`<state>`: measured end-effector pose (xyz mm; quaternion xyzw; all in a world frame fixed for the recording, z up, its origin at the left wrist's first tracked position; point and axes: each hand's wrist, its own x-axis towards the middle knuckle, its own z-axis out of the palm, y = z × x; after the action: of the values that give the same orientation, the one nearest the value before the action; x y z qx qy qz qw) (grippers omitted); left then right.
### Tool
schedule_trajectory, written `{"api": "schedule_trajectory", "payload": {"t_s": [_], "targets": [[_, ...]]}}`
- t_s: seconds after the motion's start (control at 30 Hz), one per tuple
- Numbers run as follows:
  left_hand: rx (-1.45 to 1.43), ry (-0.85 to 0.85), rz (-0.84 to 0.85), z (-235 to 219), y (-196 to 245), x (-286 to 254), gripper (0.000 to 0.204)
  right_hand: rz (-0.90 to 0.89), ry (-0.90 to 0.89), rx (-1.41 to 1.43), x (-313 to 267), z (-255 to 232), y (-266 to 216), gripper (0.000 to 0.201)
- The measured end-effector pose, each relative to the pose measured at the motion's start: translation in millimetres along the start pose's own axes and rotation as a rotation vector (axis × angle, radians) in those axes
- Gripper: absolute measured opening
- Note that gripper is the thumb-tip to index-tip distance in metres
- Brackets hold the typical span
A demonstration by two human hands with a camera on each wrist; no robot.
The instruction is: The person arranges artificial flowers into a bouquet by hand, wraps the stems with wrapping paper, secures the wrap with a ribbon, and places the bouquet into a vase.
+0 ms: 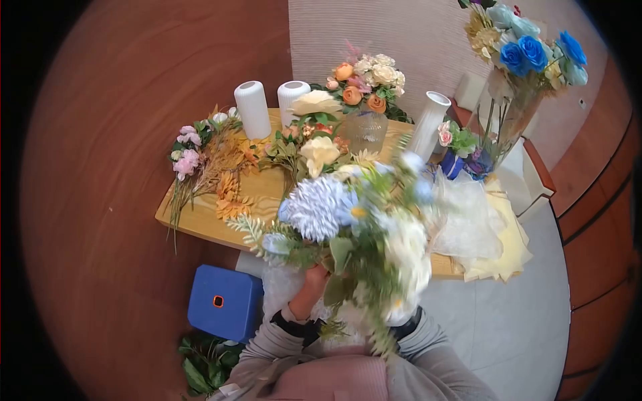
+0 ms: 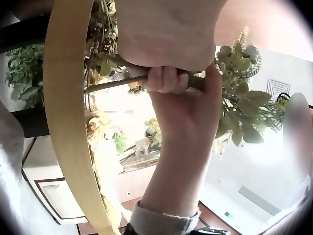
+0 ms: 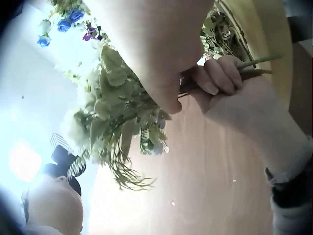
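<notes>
A bouquet of blue, white and cream flowers with green leaves is held over the front of the table, partly blurred. My left hand grips its stems below the blooms; in the right wrist view the left hand has its fingers curled round the green stems. Flowers cover my right hand in the head view. The left wrist view shows the right hand beside the left hand, fingers round the same stems. Leaves spread beyond the hands.
On the wooden table stand white vases, a glass vase with orange and cream flowers, and a tall vase of blue roses. Loose flowers lie left, wrapping sheets right. A blue stool stands below.
</notes>
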<state>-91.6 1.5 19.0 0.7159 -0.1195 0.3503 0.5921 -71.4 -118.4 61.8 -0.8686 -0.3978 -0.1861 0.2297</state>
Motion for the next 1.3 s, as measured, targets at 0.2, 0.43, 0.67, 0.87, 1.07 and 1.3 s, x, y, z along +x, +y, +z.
{"api": "schedule_trajectory", "payload": {"t_s": [0.2,0.43,0.67,0.87,1.07,1.3], "targets": [[-0.037,-0.065,-0.027,-8,-2,-8,0.027,0.048,-0.02,0.023,-3,2,5,0.016],[-0.06,-0.112,-0.043,1,2,-13,0.027,0.065,-0.04,0.058,-1,7,8,0.017],[-0.083,-0.153,-0.052,16,-5,19,0.027,0.076,-0.057,0.09,5,12,11,0.018],[-0.1,-0.178,-0.059,6,-5,-1,0.028,0.075,-0.077,0.119,11,15,12,0.019],[-0.126,-0.224,-0.062,2,-5,-7,0.028,0.093,-0.084,0.14,16,15,15,0.02],[-0.148,-0.261,-0.062,3,-5,-26,0.028,0.096,-0.098,0.168,26,18,17,0.021]]}}
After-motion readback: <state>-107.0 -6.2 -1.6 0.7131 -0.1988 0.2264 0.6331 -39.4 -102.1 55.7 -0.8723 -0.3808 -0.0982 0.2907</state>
